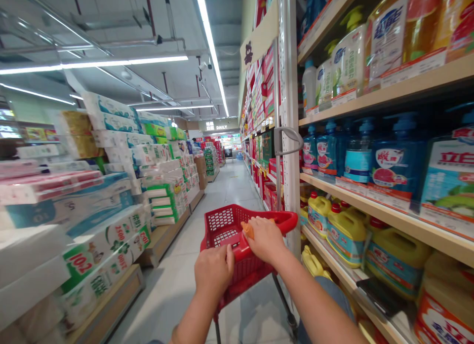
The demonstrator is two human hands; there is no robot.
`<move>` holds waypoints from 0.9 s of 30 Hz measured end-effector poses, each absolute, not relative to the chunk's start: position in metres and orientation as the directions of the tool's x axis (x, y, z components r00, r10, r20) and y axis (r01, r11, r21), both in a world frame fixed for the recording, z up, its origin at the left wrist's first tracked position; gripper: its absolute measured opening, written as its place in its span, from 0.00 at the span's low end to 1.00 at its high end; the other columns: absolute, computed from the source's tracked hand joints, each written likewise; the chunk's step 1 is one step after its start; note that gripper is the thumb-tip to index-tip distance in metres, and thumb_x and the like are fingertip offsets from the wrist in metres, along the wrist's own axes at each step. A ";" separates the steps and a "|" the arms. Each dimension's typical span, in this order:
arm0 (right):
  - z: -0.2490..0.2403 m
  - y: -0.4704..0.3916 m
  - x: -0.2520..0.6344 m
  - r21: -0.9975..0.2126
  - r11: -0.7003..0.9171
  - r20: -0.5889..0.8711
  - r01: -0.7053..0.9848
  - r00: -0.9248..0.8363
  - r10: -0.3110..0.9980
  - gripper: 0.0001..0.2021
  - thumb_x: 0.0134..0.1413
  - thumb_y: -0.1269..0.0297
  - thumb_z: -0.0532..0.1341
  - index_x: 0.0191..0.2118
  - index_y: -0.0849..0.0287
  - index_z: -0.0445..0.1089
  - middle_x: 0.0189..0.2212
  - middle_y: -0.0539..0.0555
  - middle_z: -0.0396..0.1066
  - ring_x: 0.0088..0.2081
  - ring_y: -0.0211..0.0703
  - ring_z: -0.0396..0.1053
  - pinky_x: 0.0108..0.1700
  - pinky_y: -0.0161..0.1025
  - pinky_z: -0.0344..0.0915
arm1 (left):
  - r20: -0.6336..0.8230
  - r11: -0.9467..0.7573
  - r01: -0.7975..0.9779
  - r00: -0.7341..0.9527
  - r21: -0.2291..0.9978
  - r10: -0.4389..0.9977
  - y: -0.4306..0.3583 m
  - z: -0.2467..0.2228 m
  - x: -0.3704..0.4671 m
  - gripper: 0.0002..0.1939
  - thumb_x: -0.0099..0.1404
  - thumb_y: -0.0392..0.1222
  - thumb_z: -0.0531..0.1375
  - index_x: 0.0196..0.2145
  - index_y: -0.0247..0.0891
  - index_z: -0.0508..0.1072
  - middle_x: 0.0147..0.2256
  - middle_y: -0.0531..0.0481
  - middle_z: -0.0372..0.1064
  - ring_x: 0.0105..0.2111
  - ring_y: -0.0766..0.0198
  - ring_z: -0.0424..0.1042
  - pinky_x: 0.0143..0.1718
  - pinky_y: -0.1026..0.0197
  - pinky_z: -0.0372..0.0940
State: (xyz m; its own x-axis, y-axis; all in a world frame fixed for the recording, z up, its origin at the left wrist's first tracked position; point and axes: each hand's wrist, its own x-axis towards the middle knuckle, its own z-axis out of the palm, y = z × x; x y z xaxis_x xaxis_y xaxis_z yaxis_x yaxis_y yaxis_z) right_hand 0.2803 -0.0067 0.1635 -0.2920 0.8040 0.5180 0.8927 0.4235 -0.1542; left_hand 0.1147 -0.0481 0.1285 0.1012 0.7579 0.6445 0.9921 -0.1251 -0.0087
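Observation:
A red plastic shopping cart (222, 218) stands in front of me in the aisle, turned at an angle. My left hand (214, 269) is closed round the left part of its red handle (288, 222), thumb on top. Further right along the same handle, my right hand (265, 239) is wrapped over it. A small orange, crumpled-looking piece (248, 229) shows at the right hand's fingers; what it is I cannot make out. The visible part of the cart's basket, with its perforated walls, shows no goods, though my hands hide some of it.
Shelves on the right hold pump bottles (394, 154) and yellow jugs (346, 235), close beside the cart. A white shelf post (291, 112) rises near the handle's right end. Stacked tissue packs (107, 245) line the left. The tiled aisle floor (230, 183) runs ahead.

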 end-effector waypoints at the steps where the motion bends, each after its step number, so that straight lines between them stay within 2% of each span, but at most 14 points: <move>1: 0.163 -0.011 0.275 -0.149 0.470 0.523 0.870 -0.334 0.784 0.20 0.60 0.59 0.55 0.53 0.65 0.69 0.52 0.63 0.70 0.57 0.50 0.64 0.59 0.45 0.54 | 0.642 -0.115 0.993 0.091 -0.005 0.761 -0.049 0.128 0.116 0.24 0.70 0.45 0.44 0.25 0.40 0.75 0.25 0.45 0.75 0.28 0.58 0.73 0.31 0.58 0.58; 3: 0.162 -0.016 0.268 -0.147 0.538 0.521 0.830 -0.398 0.756 0.20 0.59 0.59 0.56 0.53 0.62 0.69 0.52 0.61 0.70 0.57 0.49 0.63 0.59 0.44 0.53 | 0.625 -0.177 0.984 0.137 0.002 0.769 -0.051 0.129 0.116 0.23 0.70 0.45 0.44 0.27 0.40 0.75 0.26 0.46 0.76 0.28 0.58 0.73 0.30 0.58 0.58; 5: 0.161 -0.017 0.269 -0.162 0.540 0.511 0.826 -0.398 0.762 0.19 0.60 0.58 0.55 0.53 0.61 0.69 0.52 0.60 0.71 0.57 0.49 0.64 0.59 0.44 0.54 | 0.606 -0.276 0.960 0.188 0.054 0.773 -0.050 0.129 0.109 0.22 0.70 0.46 0.45 0.27 0.41 0.74 0.27 0.47 0.75 0.29 0.59 0.73 0.30 0.59 0.58; 9: 0.161 -0.006 0.281 -0.201 0.404 0.529 0.892 -0.248 0.811 0.19 0.63 0.57 0.51 0.50 0.63 0.71 0.49 0.62 0.73 0.54 0.51 0.66 0.57 0.45 0.57 | 0.594 -0.432 0.834 0.163 0.344 0.788 -0.041 0.119 0.093 0.26 0.71 0.48 0.41 0.25 0.41 0.72 0.27 0.48 0.73 0.31 0.62 0.72 0.34 0.61 0.61; 11: 0.160 -0.002 0.284 -0.206 0.336 0.540 0.919 -0.180 0.822 0.18 0.62 0.58 0.52 0.49 0.64 0.72 0.49 0.63 0.73 0.54 0.52 0.67 0.57 0.46 0.56 | 0.621 -0.462 0.775 0.118 0.430 0.775 -0.036 0.111 0.095 0.27 0.72 0.48 0.38 0.25 0.40 0.69 0.27 0.48 0.71 0.31 0.62 0.70 0.36 0.60 0.62; 13: 0.159 -0.003 0.284 -0.198 0.331 0.549 0.923 -0.175 0.817 0.18 0.62 0.60 0.53 0.49 0.65 0.71 0.50 0.63 0.72 0.55 0.51 0.66 0.58 0.45 0.56 | 0.658 -0.457 0.765 0.059 0.453 0.751 -0.033 0.104 0.104 0.26 0.72 0.47 0.37 0.23 0.40 0.66 0.25 0.48 0.69 0.31 0.62 0.69 0.36 0.59 0.62; 15: 0.157 -0.009 0.282 -0.181 0.397 0.562 0.900 -0.236 0.793 0.18 0.62 0.60 0.53 0.51 0.64 0.71 0.51 0.62 0.71 0.56 0.50 0.65 0.59 0.45 0.54 | 0.679 -0.440 0.777 0.022 0.450 0.733 -0.033 0.101 0.113 0.25 0.71 0.46 0.38 0.23 0.40 0.65 0.25 0.48 0.69 0.30 0.62 0.68 0.37 0.58 0.62; 19: 0.153 -0.017 0.287 -0.164 0.517 0.564 0.840 -0.350 0.748 0.19 0.64 0.58 0.51 0.53 0.61 0.69 0.53 0.58 0.70 0.58 0.48 0.63 0.61 0.44 0.52 | 0.661 -0.456 0.789 0.087 0.411 0.746 -0.036 0.102 0.115 0.25 0.71 0.45 0.38 0.24 0.40 0.68 0.26 0.48 0.70 0.31 0.61 0.68 0.39 0.56 0.62; 22: 0.153 -0.014 0.297 -0.182 0.484 0.543 0.856 -0.323 0.775 0.20 0.65 0.56 0.50 0.55 0.60 0.69 0.54 0.58 0.69 0.58 0.47 0.63 0.61 0.44 0.53 | 0.638 -0.533 0.713 0.155 0.456 0.754 -0.036 0.099 0.107 0.25 0.72 0.45 0.38 0.30 0.40 0.72 0.33 0.47 0.73 0.37 0.61 0.70 0.44 0.56 0.63; 24: 0.153 -0.010 0.300 -0.196 0.433 0.547 0.880 -0.269 0.793 0.21 0.65 0.57 0.49 0.55 0.62 0.69 0.54 0.60 0.69 0.58 0.47 0.63 0.61 0.44 0.53 | 0.654 -0.554 0.678 0.141 0.483 0.743 -0.033 0.091 0.106 0.24 0.72 0.44 0.38 0.34 0.40 0.72 0.39 0.46 0.74 0.43 0.61 0.70 0.50 0.55 0.62; 27: 0.155 -0.011 0.296 -0.222 0.381 0.572 0.898 -0.196 0.796 0.20 0.65 0.58 0.49 0.53 0.64 0.69 0.52 0.61 0.70 0.57 0.49 0.63 0.60 0.44 0.53 | 0.689 -0.509 0.724 0.064 0.466 0.722 -0.026 0.077 0.114 0.23 0.72 0.43 0.37 0.35 0.40 0.70 0.38 0.46 0.73 0.42 0.61 0.70 0.51 0.52 0.63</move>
